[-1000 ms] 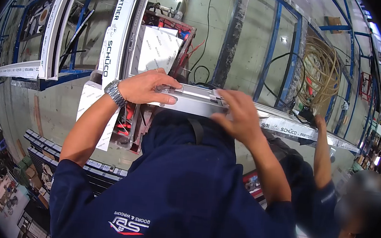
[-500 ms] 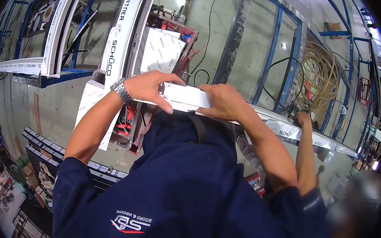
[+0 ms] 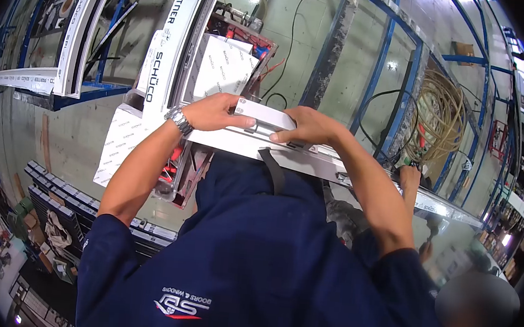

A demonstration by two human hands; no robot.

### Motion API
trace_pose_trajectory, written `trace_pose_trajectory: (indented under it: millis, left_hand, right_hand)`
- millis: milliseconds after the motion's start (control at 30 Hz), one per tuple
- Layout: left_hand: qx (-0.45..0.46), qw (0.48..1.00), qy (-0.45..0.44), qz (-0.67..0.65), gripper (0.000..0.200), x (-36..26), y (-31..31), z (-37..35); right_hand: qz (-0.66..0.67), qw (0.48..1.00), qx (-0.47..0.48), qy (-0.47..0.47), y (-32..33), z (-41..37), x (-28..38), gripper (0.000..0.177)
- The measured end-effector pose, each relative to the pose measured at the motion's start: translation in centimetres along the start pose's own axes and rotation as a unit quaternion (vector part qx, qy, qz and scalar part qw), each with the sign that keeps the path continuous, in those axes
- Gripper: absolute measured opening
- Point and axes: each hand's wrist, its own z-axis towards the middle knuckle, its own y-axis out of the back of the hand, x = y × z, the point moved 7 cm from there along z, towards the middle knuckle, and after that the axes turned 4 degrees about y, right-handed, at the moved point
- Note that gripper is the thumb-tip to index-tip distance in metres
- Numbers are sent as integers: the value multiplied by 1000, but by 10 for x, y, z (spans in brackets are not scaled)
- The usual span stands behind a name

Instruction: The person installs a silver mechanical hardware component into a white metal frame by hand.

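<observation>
A short white block-like part (image 3: 267,114) with small round holes at one end lies between my hands. My left hand (image 3: 213,112) grips its left end, the thumb along its near side. Around its right end closes my right hand (image 3: 311,126), thumb in front and fingers behind. The part sits right over the channel of a long white window-frame profile (image 3: 245,146), which runs across in front of my waist. A dark strap (image 3: 271,169) hangs over the profile's near edge. My fingers hide both ends of the part in places.
A co-worker's hand (image 3: 409,176) is at the profile's right portion. Left of me stands a white frame bar (image 3: 162,61) with printed film. A red toolbox (image 3: 266,42) holds wrapped white packets (image 3: 224,63). Blue racks (image 3: 380,62) and a coiled hose (image 3: 438,110) are beyond.
My hands have turned the white part and moved it slightly away from me, so the profile below now shows. The co-worker's hand has shifted slightly left and nearer to me.
</observation>
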Motion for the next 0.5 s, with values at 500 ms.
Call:
trace_pose_trajectory:
  millis: [500]
  left_hand:
    - [-16, 997, 70, -26, 74, 7, 17, -13]
  right_hand:
    - [20, 991, 84, 103, 7, 37, -10, 67]
